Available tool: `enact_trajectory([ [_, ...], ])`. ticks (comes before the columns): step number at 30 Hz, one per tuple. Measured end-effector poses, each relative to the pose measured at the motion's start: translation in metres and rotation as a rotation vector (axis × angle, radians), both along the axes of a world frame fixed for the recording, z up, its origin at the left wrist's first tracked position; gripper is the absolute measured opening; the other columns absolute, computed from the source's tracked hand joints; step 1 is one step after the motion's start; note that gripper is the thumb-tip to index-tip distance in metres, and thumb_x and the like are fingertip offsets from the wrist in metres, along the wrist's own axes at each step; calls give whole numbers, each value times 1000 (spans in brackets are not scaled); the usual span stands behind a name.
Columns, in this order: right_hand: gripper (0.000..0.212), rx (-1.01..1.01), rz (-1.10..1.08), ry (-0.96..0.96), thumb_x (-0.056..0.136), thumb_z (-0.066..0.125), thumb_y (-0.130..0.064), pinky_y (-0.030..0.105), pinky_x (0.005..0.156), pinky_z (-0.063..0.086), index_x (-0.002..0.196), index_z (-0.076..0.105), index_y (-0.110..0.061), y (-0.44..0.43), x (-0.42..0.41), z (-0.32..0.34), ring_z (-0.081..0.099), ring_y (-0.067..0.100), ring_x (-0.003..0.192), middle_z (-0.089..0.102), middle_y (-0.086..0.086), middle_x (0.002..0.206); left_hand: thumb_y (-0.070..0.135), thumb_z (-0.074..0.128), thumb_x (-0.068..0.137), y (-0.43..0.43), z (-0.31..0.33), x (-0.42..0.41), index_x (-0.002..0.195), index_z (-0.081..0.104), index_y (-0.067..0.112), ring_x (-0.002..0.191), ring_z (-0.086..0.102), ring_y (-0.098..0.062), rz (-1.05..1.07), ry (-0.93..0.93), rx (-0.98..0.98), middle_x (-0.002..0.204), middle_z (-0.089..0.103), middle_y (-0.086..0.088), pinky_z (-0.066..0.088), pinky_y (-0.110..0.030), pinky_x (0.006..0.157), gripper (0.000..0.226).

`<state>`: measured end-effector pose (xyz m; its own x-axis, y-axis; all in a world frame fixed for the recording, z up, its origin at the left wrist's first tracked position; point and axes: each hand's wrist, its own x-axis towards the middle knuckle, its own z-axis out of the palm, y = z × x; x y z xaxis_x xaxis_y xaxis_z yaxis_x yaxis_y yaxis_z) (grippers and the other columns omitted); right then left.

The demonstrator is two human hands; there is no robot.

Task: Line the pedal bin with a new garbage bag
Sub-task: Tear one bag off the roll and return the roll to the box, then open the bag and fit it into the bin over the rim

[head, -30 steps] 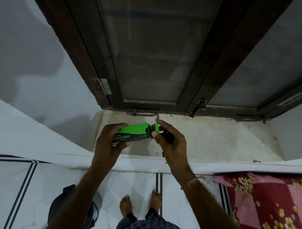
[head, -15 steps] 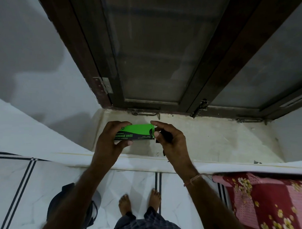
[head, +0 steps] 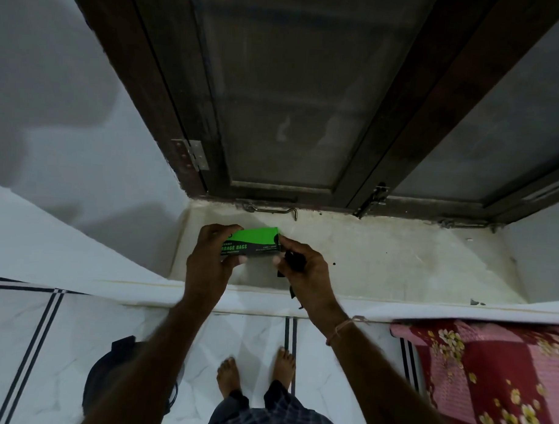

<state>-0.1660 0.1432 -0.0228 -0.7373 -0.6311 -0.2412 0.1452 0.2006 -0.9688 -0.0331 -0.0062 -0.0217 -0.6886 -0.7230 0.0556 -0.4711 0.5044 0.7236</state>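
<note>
Over the sill, centre of frame: both hands are up at the pale window ledge [head: 381, 263], working on a small carton held just above it.
Left hand: the left hand [head: 211, 263] is wrapped round the left end of the garbage bag box [head: 255, 242], fingers over the top and thumb underneath, closed firmly so the carton stays level and can't twist.
Right hand: the right hand [head: 301, 266] meets the box at its right end, forefinger laid against the end panel; the rest of the hand is curled shut on a dark black bundle [head: 294, 260], and I'd say that's the new garbage bag, pulled clear of the carton.
Why the two-handed hold: one hand anchors, the other tends the end flap. It reads to me as closing the box up with the bag kept back in the palm.
The box: bright green on top, black along the front with white lettering, "BAGE BAGS" showing beside the thumb.
The bag: crumpled, folded small, a thin black tail hanging below the wrist.
Pedal bin: lower left of the frame, a dark round shape on the white tiled floor [head: 61, 347], the pedal bin [head: 108, 370], mostly hidden behind the left forearm, so I can't tell lid or liner.
Stage: bag in hand, bin not yet lined.
</note>
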Motion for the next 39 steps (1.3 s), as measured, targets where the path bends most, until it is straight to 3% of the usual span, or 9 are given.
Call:
enact_trajectory([
  [5,40,115,-57,-22,91,74,-3,40,83,65,129,70,-15,1,-4,-16,71,18,91,75,13,111,13,82,84,1,-7,-7,139,64,18,139,44,-34,28,-52,-26,150,43,-17,48,-43,109,59],
  [10,31,111,-32,-59,93,74,-13,18,58,54,124,71,-11,10,-4,1,71,4,67,76,17,103,22,84,83,5,-1,-2,147,55,20,138,45,-36,52,-101,-79,151,45,-17,52,-54,104,70],
  [13,33,65,-46,-126,97,67,-32,23,44,47,121,68,-10,19,-3,22,59,6,45,73,18,96,27,83,84,24,14,2,134,61,11,122,54,-33,141,-51,-190,134,56,-16,53,-45,92,58],
  [16,59,-24,24,-242,98,45,-53,25,41,43,118,65,-1,24,12,45,53,18,40,72,14,83,25,77,91,64,40,7,113,63,16,98,64,-11,86,118,88,109,65,1,50,-22,75,27],
  [19,65,27,192,-321,105,29,-55,24,46,50,125,69,-9,26,37,58,63,18,48,76,10,74,37,71,95,94,49,20,109,62,24,93,69,-2,34,121,505,104,71,10,55,-20,74,21],
  [22,62,72,305,-286,105,26,-59,27,64,58,132,68,-22,30,68,62,74,19,71,79,13,107,36,73,94,106,54,47,117,63,23,89,72,-5,156,177,665,102,74,4,56,-23,72,28],
  [28,64,88,336,-226,102,30,-62,24,78,57,128,69,-19,35,143,60,74,16,90,77,9,112,12,72,94,107,51,129,88,71,11,68,62,-11,184,232,703,67,66,6,49,-26,64,7],
  [35,64,161,264,12,98,50,-62,35,60,46,81,61,-2,31,291,30,59,25,65,58,10,70,21,48,109,93,34,289,107,60,3,92,70,-33,523,382,989,113,69,-29,60,-51,81,21],
  [39,61,217,244,83,90,54,-62,38,63,41,66,54,-6,21,395,20,50,18,63,52,9,63,48,54,104,104,57,392,120,71,9,111,73,-36,256,439,1170,119,75,-21,57,-49,94,45],
])
